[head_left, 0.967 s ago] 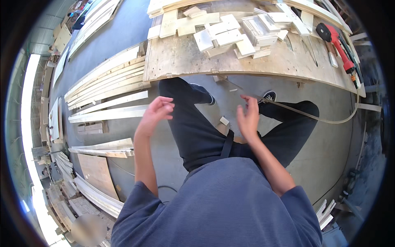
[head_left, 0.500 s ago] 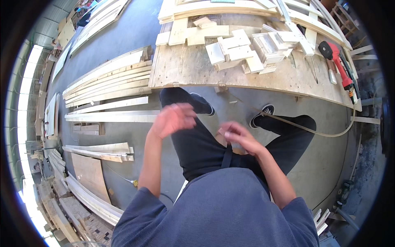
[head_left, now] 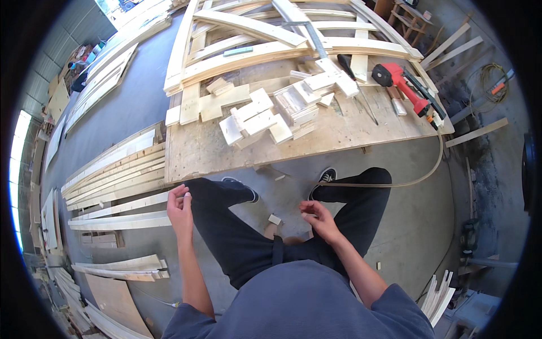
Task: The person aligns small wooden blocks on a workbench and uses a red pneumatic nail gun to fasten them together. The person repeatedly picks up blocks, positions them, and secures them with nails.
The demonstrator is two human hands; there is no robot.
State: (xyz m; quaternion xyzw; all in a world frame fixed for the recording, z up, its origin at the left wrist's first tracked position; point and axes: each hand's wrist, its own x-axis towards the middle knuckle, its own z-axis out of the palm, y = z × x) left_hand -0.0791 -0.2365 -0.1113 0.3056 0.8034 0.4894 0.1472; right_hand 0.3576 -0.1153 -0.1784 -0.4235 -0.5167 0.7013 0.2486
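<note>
Now farther apart than before, left hand [head_left: 179, 211] and right hand [head_left: 322, 222] hang empty, fingers loosely curled; wood blocks [head_left: 258, 122] lie on the bench [head_left: 209, 151], left of a red tool [head_left: 407, 93]; the far timber frame [head_left: 254, 27] shows more fully.

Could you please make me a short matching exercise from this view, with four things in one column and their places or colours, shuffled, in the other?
Things
1. Left hand
2. Right hand
3. Power tool
4. Short wood pieces

Places and colours
A. Pale, heaped on the workbench
B. Near the right thigh, fingers loosely curled
C. Red and black, lying at the workbench's right end
D. Beside the left knee in this view

Right pairs: 1-D, 2-B, 3-C, 4-A
</note>
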